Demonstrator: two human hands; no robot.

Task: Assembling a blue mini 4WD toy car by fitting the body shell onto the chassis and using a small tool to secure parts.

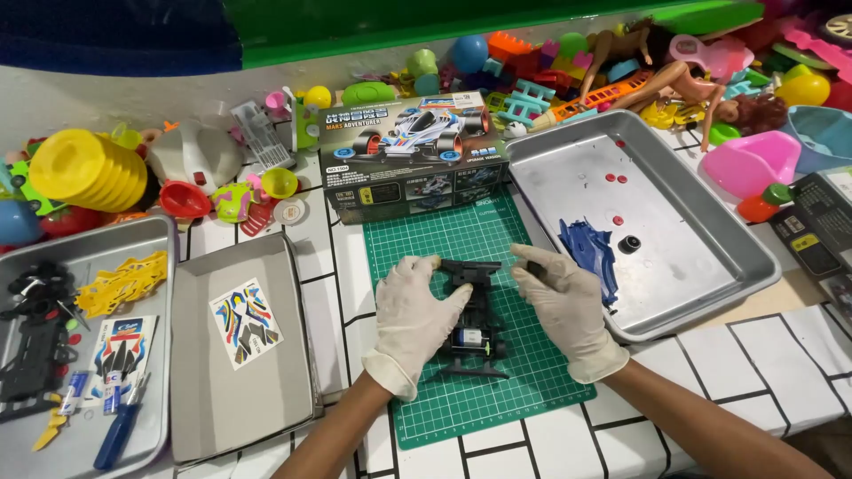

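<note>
Both gloved hands on the black toy car frame [471, 319], which sits on the green cutting mat [461, 239], centre of the table. Left hand [410, 321] pinches the frame's far left corner, fingers closed on it. Right hand [568, 306] grips the far right end, fingers closed on it. Blue car shell [587, 250] lies in the metal tray [710, 266] just right of the mat. Kit box [413, 155] stands at the mat's far edge. Sticker sheet [246, 322] lies in the box lid [204, 399] to the left.

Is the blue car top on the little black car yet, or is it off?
Off. The blue car body lies in the metal tray, while both gloved hands, left and right, hold the bare black chassis on the green mat.
</note>
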